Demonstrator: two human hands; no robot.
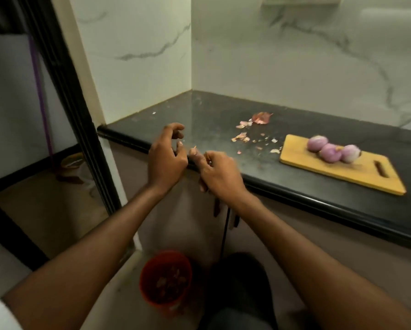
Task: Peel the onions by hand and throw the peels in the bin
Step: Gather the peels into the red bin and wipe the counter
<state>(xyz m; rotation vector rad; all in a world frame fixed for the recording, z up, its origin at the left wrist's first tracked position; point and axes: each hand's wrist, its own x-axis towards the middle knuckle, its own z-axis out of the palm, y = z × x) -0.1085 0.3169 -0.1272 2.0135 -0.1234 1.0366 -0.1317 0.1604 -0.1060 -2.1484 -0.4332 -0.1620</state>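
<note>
Nearest the camera, on the floor below the worktop edge, stands 1 orange bin (165,277), mouth up, with peels lying inside it. Above it, 2 bare forearms reach toward the front edge of the dark worktop (318,194). The left hand (167,160) hovers at the edge with fingers loosely curled and spread; its grip holds nothing visible. The right hand (220,173) sits just beside it, fingers curled, thumb and fingertips pinching 1 small peel scrap (194,148); whether more scraps lie inside the grip cannot be told.

Beyond the hands, loose peels (243,136) are scattered on the worktop in about 3 clusters plus single flakes; the largest curled peel (261,118) lies farthest back.

To the right, 1 wooden cutting board (366,177) lies flat, its long axis running from near-right to far-left, the handle slot at the near-right end. 3 peeled onions (331,152) rest on its far-left half, touching in 1 row along the board's long axis. Motion blur hides which way their tips point.
</note>
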